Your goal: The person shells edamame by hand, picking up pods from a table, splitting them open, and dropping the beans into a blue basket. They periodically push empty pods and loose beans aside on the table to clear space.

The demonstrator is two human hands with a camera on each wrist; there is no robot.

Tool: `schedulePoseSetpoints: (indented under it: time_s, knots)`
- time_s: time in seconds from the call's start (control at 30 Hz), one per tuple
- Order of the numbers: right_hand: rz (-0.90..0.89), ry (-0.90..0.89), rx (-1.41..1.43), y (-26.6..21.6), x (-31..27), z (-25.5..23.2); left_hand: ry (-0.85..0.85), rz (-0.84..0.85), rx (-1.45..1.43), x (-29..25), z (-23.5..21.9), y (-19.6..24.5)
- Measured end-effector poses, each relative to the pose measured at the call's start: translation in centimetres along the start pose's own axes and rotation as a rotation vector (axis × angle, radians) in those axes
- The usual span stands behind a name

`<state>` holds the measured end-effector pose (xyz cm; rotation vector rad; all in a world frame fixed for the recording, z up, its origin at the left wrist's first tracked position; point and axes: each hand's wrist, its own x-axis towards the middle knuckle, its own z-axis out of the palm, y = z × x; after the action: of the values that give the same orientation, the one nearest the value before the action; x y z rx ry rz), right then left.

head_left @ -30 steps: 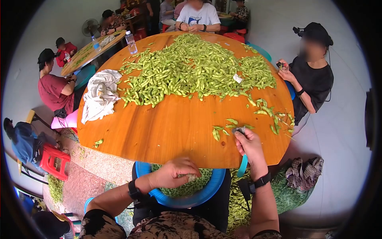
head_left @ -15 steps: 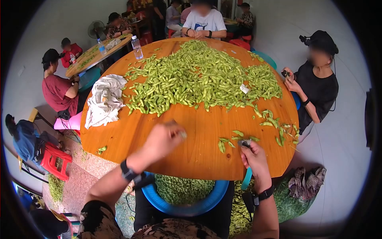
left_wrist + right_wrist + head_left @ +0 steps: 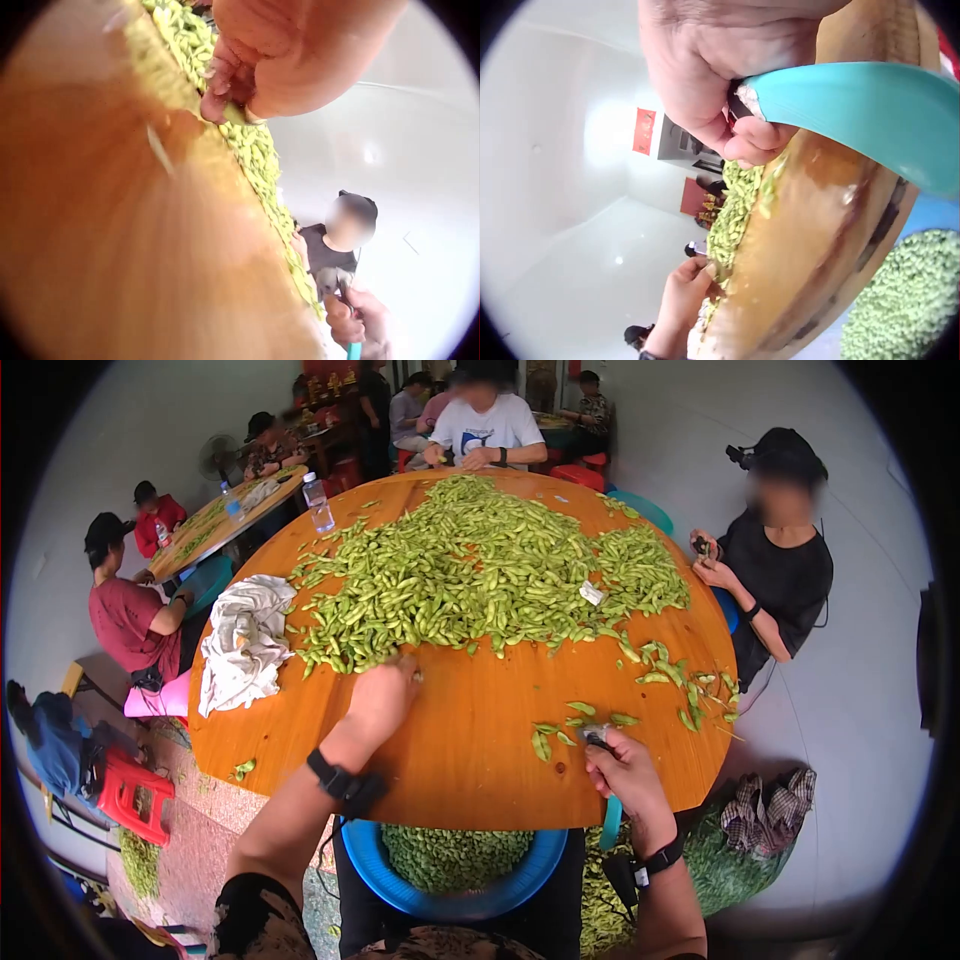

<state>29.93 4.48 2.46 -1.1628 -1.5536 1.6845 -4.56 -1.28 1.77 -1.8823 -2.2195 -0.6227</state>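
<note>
My left hand reaches over the wooden table to the near edge of a heap of green soybean pods. In the left wrist view its thumb and finger pinch a yellow-green pod, partly hidden by the fingertips. My right hand, above the table's right front, grips a tool with a turquoise handle and a small metal head. A few loose pods lie just left of that head. On my lap, under the table edge, a blue basin holds shelled green beans.
A crumpled white cloth lies on the table's left, with a clear bottle behind it. Scattered pods lie at the right edge. People sit across and to the right. A checked cloth tops a green sack beside my right arm.
My left hand has gone from above the basin, forward and left across the table, to the heap's near edge. The right hand keeps its grip on the tool in nearly the same place.
</note>
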Motion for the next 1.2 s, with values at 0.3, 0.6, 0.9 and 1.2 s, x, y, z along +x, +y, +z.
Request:
schedulePoseSetpoints:
  time_s: [0.3, 0.6, 0.9, 1.2]
  knots:
    - [-0.003, -0.077, 0.050, -0.3, 1.6, 7.6, -0.308, -0.044, -1.060, -1.7, 2.1, 7.4]
    - [-0.002, -0.068, 0.035, -0.1, 2.2, 8.8, -0.273, 0.061, -1.036, -1.5, 2.5, 7.1]
    - [-0.057, 0.019, 0.030, -0.4, 2.3, 9.6, -0.166, 0.326, -0.701, -1.7, 2.1, 7.5]
    - [-0.039, 0.023, 0.006, -0.2, 2.7, 10.1, -0.146, 0.323, -0.720, -1.8, 2.5, 7.1]
